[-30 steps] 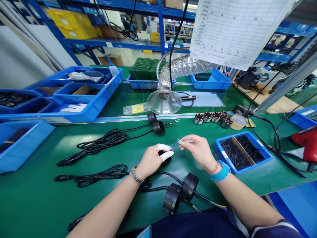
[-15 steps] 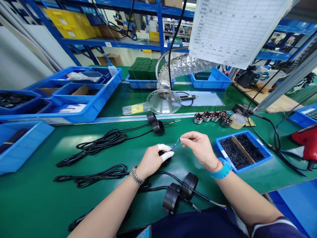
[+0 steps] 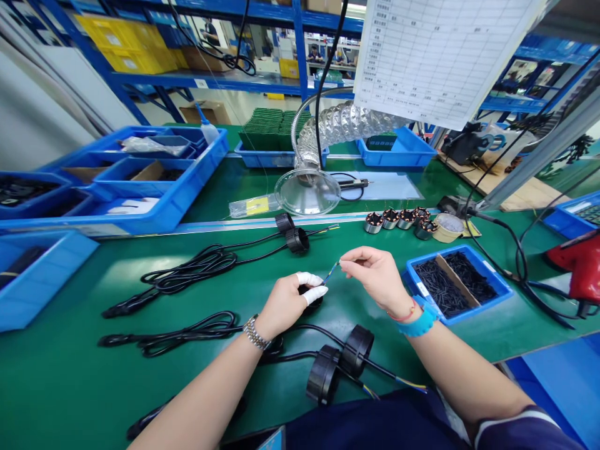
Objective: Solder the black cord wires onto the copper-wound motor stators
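My left hand (image 3: 293, 300), with white covers on the thumb and a finger, is closed on a black cable near its stripped end. Thin coloured wires (image 3: 332, 272) stick out from that grip. My right hand (image 3: 372, 275) pinches the tips of these wires between thumb and finger. Partly hidden under my left hand is a dark round part. Nearer my body, two black plastic rings (image 3: 323, 375) sit on cables with bare coloured wire ends. Farther off, two coiled black cables (image 3: 197, 265) carry similar black rings (image 3: 297, 240).
Right of my hands is a blue bin (image 3: 457, 284) of short black tubes, split by a cardboard divider. Copper-wound stators (image 3: 374, 222) stand in a group behind. A fume funnel (image 3: 308, 190) hangs ahead. A red tool (image 3: 574, 265) lies far right; blue trays (image 3: 173, 209) stand left.
Both hands keep nearly the same pose on the wires. The whole view has shifted very slightly.
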The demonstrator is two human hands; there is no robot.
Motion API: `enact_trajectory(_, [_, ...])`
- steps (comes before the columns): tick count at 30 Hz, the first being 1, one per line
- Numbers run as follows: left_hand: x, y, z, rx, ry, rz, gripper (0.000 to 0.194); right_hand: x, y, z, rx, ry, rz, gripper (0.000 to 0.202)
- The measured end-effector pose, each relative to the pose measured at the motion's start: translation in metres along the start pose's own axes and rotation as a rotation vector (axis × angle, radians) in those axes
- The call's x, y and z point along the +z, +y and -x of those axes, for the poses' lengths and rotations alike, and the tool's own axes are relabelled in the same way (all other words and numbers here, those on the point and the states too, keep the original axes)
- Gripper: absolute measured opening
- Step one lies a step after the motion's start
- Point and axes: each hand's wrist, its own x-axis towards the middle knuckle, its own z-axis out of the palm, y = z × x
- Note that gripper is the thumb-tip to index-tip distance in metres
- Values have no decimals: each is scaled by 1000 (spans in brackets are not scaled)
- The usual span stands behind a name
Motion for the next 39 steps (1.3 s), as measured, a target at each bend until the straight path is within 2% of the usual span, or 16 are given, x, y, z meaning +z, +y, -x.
enact_trajectory(6, [0,1,-1,-12,12,11,24,-3,-2,1,-11,-10,117,10])
enact_trajectory(10, [-1,1,-1,-18,16,3,24,-8,-6,-1,5,-62,161,27])
enact_trajectory(13, [-1,0,0,-2,19,-14,24,-10,-5,-3,-62,-116,221,34])
enact_trajectory(20, [0,-1,2,43,-3,-109,25,8,10,3,-111,-208,453,36])
enact_trajectory(22, [-1,-2,2,58,-7,-133,25,5,8,7,-122,-223,477,37])
enact_trajectory(24, [-1,-3,2,57,5,-137,26,-14,0,10,-163,-216,514,30])
enact_trajectory(27, [-1,-5,1,30,11,-131,28,-65,-18,14,-230,-186,786,14])
enact_trajectory(29, [-1,-6,1,19,-3,-134,30,-104,-25,14,-157,-161,1095,18])
enact_trajectory(31, [-2,-6,0,26,-23,-132,31,-135,-23,12,43,-175,1439,21])
enact_trajectory(32, [-2,-6,0,33,-36,-129,32,-146,-19,12,99,-167,1514,21])
enact_trajectory(35, [-4,-6,0,62,-84,-114,33,-161,0,10,190,-138,1619,19])
enact_trajectory(39, [-6,-5,0,77,-120,-102,32,-157,15,12,215,-114,1677,19])
